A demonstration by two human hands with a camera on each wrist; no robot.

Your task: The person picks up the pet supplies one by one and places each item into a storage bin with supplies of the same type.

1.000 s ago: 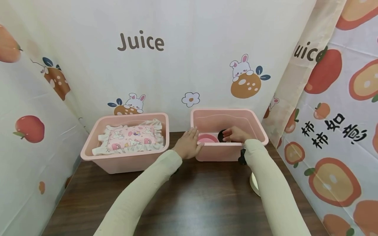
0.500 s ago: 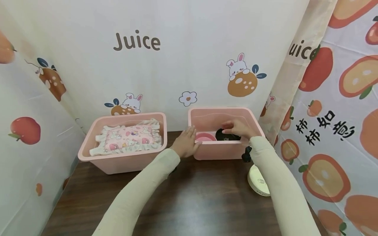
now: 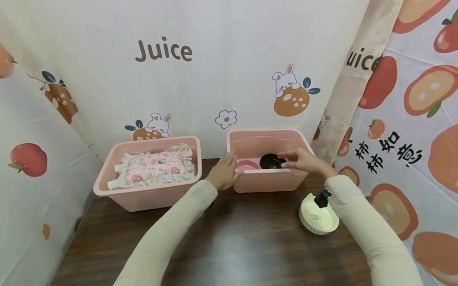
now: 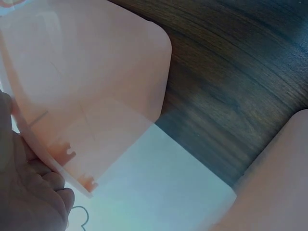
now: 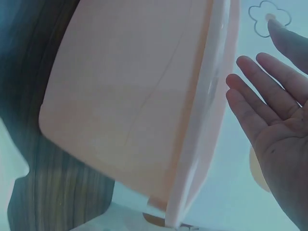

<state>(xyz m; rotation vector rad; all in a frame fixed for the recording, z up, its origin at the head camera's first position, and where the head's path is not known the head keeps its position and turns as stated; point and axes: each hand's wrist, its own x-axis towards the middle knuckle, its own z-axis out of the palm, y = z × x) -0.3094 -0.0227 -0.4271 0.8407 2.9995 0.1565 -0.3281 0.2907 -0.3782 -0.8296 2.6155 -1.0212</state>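
Note:
My left hand [image 3: 223, 171] holds the left rim of the right-hand pink bin [image 3: 268, 182], its thumb at the front corner; the left wrist view shows bent fingers [image 4: 54, 181] at that rim. Inside the bin are a round pink bowl [image 3: 248, 164] and a black bowl [image 3: 269, 161] with a small pale print, side by side. Over the bin's front right part, my right hand [image 3: 302, 159] is spread with nothing in it, fingertips overlapping the black bowl's right edge. Its bare palm shows in the right wrist view.
A cream bowl [image 3: 317, 217] with a fish print stands on the dark wood table [image 3: 229, 242], below my right wrist. Another pink bin [image 3: 150, 198] at left contains a frilled pink cushion [image 3: 157, 166]. Printed curtains [image 3: 229, 71] hang behind and at both sides.
My right hand has risen from the black bowl and drawn back to the right, leaving the bowl in the bin. The cream bowl now shows more fully. My left hand stays on the rim.

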